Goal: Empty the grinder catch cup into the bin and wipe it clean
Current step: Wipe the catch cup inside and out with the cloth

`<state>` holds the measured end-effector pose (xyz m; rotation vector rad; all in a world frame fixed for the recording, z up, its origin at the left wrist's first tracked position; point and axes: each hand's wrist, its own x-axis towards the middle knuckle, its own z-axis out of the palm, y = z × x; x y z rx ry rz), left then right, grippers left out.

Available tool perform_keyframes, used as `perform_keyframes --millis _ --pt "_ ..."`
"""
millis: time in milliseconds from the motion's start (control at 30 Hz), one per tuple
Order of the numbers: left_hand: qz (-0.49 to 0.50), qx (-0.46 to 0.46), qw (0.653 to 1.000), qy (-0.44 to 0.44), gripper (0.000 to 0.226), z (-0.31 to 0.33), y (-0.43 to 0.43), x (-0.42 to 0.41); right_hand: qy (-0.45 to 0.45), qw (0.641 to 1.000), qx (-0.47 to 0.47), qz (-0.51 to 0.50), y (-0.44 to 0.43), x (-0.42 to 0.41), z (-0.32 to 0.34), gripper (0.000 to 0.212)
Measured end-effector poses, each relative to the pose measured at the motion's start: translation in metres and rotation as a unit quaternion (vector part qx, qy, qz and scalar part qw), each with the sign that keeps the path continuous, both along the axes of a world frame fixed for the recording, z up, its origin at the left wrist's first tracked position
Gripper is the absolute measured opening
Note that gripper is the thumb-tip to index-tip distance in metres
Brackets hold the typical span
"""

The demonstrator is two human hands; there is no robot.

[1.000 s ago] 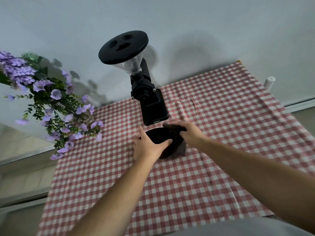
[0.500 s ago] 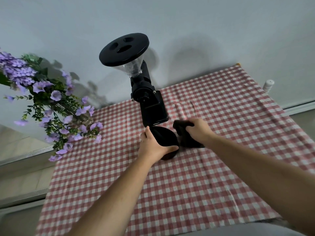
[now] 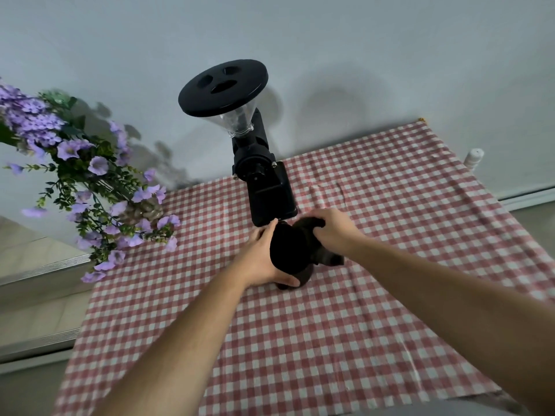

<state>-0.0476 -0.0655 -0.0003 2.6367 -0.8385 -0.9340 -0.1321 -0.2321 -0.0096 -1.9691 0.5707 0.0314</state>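
The black catch cup (image 3: 289,253) is just in front of the black coffee grinder (image 3: 264,181), near the middle of the red-checked tablecloth (image 3: 330,340). My left hand (image 3: 264,259) grips the cup from its left side, thumb under its near edge. My right hand (image 3: 333,231) is closed on a dark cloth (image 3: 324,256) and presses it against the cup's right rim. Part of the cloth trails onto the tablecloth to the right. The cup's inside reads as plain black; I cannot tell what it holds. No bin is in view.
A bunch of purple flowers (image 3: 84,181) hangs over the table's left side. A small white bottle (image 3: 474,157) stands past the far right corner by the wall. The grinder's hopper lid (image 3: 223,87) rises toward me.
My right hand with the cloth, half a second ago beside the cup on the right, has come back against the cup's rim. My left hand keeps its hold on the cup.
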Motion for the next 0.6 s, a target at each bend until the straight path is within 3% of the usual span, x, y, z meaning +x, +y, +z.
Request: perform_keyframes --millis 167,400,600 --pt "0.036 -0.028 0.997 -0.062 0.134 -0.014 -0.001 -0.012 -0.014 0.999 -0.034 0.033 0.017 -0.022 -0.027 0.055" --pt "-0.070 0.032 0.995 -0.057 0.134 0.002 0.001 0.006 0.080 0.977 -0.091 0.174 -0.006 -0.030 -0.001 0.040" --pt "-0.124 0.061 0.985 -0.101 0.135 0.011 -0.001 0.015 0.013 0.987 -0.158 0.041 -0.036 -0.035 0.025 0.036"
